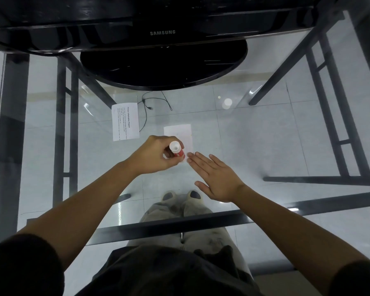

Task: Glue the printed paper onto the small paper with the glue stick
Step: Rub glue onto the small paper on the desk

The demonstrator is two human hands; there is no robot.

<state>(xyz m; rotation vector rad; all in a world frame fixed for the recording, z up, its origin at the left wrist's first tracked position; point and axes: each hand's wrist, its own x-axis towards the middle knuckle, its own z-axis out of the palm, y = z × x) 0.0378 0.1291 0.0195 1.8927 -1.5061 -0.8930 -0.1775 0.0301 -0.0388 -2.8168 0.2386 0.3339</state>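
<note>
Left hand [156,153] grips the glue stick [176,149], fingers curled round its red barrel and the white end turned up toward the camera, over the near left corner of the small paper [179,133]. Right hand [216,178] is flat, fingers straight and together, tips at that paper's near edge; contact cannot be told. Printed paper [125,121] lies flat on the glass table [254,146], left of the small paper and apart from it, before the monitor [162,33].
</note>
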